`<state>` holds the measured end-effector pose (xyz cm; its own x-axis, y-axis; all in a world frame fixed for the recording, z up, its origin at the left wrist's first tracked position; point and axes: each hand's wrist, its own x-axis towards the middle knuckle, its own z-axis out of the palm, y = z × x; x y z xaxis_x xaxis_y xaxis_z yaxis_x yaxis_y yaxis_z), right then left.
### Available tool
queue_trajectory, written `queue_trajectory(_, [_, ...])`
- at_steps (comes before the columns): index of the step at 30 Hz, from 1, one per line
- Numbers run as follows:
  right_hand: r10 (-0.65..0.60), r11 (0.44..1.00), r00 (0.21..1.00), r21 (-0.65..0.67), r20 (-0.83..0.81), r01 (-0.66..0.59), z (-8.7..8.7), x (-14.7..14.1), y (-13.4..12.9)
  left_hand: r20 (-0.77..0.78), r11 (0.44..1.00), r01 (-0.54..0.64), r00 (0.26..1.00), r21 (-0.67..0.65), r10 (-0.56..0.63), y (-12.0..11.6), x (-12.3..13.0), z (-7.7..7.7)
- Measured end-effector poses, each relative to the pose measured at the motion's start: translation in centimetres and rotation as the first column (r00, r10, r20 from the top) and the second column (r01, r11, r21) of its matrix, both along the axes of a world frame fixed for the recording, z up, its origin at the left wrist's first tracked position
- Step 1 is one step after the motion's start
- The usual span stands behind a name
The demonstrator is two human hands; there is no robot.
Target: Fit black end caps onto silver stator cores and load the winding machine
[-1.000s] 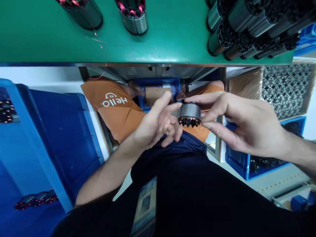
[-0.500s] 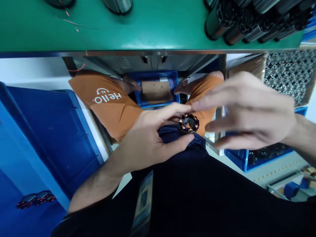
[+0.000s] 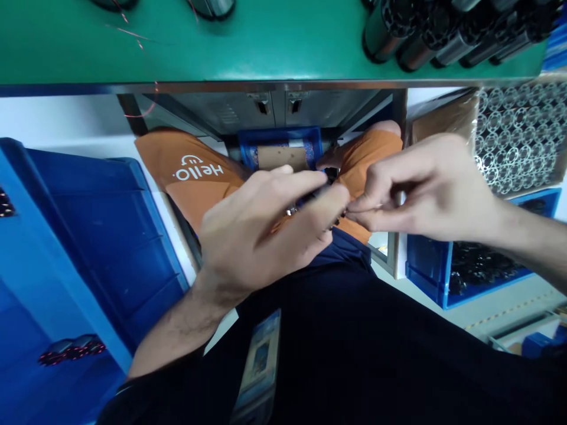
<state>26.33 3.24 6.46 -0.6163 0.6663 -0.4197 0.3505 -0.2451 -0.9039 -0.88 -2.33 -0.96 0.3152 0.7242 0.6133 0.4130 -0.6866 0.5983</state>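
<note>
Above my lap, my left hand (image 3: 266, 236) is closed around a small motor stator (image 3: 306, 200). Its fingers cover most of the part, leaving only dark and shiny bits showing. On the right, my right hand (image 3: 434, 189) pinches thumb and forefinger together at the stator's right end. Whatever sits in that pinch is too small and blurred to make out; the fingertips of both hands nearly meet there.
The green bench (image 3: 283, 47) carries dark metal cylinders (image 3: 392, 32) in a group, plus thin reddish wire (image 3: 153, 106) hanging over its edge. Blue crates (image 3: 101, 236) stand at left, one holding stators (image 3: 71, 349). At right are a box of clear rings (image 3: 514, 139) and a blue bin (image 3: 429, 274).
My left hand has turned, tipping the stator so its ring-shaped end no longer faces up. My right hand has gone from spread fingers to a pinch against the stator's end.
</note>
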Motion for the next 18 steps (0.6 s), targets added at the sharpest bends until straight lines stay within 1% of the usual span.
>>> queue_trajectory(1, [0.020, 0.996, 0.999, 0.090, 0.048, -0.025, 0.5, -0.2, 0.1, 0.026, 0.995, 0.009, 1.000, -0.095, -0.006, -0.1, 0.1, 0.2])
queue_trajectory(2, [0.054, 0.984, 0.994, 0.162, 0.094, -0.069, 1.1, -0.2, 0.2, 0.072, 0.970, 0.050, 0.997, -0.236, -0.033, -0.1, 0.1, 0.4])
queue_trajectory(3, [0.080, 0.969, 0.989, 0.224, 0.124, -0.107, 1.6, -0.2, 0.3, 0.129, 0.921, 0.110, 0.989, -0.375, -0.065, -0.2, 0.2, 0.7])
queue_trajectory(4, [0.087, 0.949, 0.987, 0.290, 0.138, -0.125, 2.0, 0.0, 0.4, 0.170, 0.860, 0.164, 0.981, -0.483, -0.092, -0.3, 0.3, 0.9])
queue_trajectory(5, [0.079, 0.920, 0.985, 0.368, 0.155, -0.132, 2.3, 0.3, 0.6, 0.191, 0.823, 0.191, 0.976, -0.535, -0.102, -0.3, 0.3, 1.0])
queue_trajectory(6, [0.057, 0.893, 0.985, 0.432, 0.162, -0.123, 2.5, 0.7, 0.7, 0.201, 0.832, 0.187, 0.975, -0.522, -0.093, -0.4, 0.4, 1.1])
queue_trajectory(7, [0.029, 0.883, 0.989, 0.459, 0.146, -0.093, 2.6, 1.1, 0.8, 0.203, 0.874, 0.158, 0.977, -0.459, -0.070, -0.4, 0.4, 1.0])
queue_trajectory(8, [-0.004, 0.901, 0.993, 0.430, 0.115, -0.046, 2.5, 1.4, 0.8, 0.204, 0.923, 0.118, 0.978, -0.368, -0.044, -0.5, 0.5, 0.9])
queue_trajectory(9, [-0.021, 0.940, 0.996, 0.342, 0.085, -0.010, 2.3, 1.7, 0.9, 0.210, 0.959, 0.075, 0.978, -0.272, -0.017, -0.5, 0.5, 0.7])
queue_trajectory(10, [-0.025, 0.979, 0.998, 0.202, 0.061, 0.012, 2.0, 1.9, 0.8, 0.217, 0.982, 0.031, 0.976, -0.188, 0.011, -0.6, 0.5, 0.4])
queue_trajectory(11, [-0.023, 1.000, 0.999, 0.022, 0.038, 0.022, 1.5, 2.0, 0.7, 0.199, 0.993, -0.006, 0.980, -0.114, 0.029, -0.7, 0.4, 0.2])
queue_trajectory(12, [-0.012, 0.986, 1.000, -0.166, 0.014, 0.014, 1.0, 2.0, 0.6, 0.144, 0.999, -0.021, 0.989, -0.041, 0.027, -0.8, 0.3, 0.0])
queue_trajectory(13, [-0.001, 0.947, 1.000, -0.320, -0.009, -0.002, 0.5, 1.8, 0.3, 0.089, 0.999, -0.022, 0.996, 0.039, 0.018, -0.9, 0.1, -0.1])
queue_trajectory(14, [-0.005, 0.907, 1.000, -0.422, -0.029, -0.008, 0.0, 1.5, 0.0, 0.037, 0.994, 0.000, 0.999, 0.111, -0.004, -0.9, -0.2, -0.2])
queue_trajectory(15, [-0.022, 0.884, 0.998, -0.467, -0.050, -0.004, -0.4, 1.2, -0.3, -0.014, 0.987, 0.038, 0.999, 0.153, -0.037, -0.9, -0.4, -0.2])
queue_trajectory(16, [-0.043, 0.886, 0.997, -0.463, -0.070, 0.006, -0.6, 0.9, -0.7, -0.052, 0.984, 0.078, 0.996, 0.162, -0.071, -0.8, -0.7, -0.1])
queue_trajectory(17, [-0.068, 0.912, 0.995, -0.409, -0.072, 0.033, -0.6, 0.6, -1.0, -0.055, 0.986, 0.092, 0.995, 0.140, -0.085, -0.8, -0.8, 0.0])
queue_trajectory(18, [-0.096, 0.948, 0.994, -0.310, -0.049, 0.076, -0.5, 0.4, -1.3, -0.035, 0.993, 0.085, 0.996, 0.077, -0.083, -0.7, -0.9, 0.2])
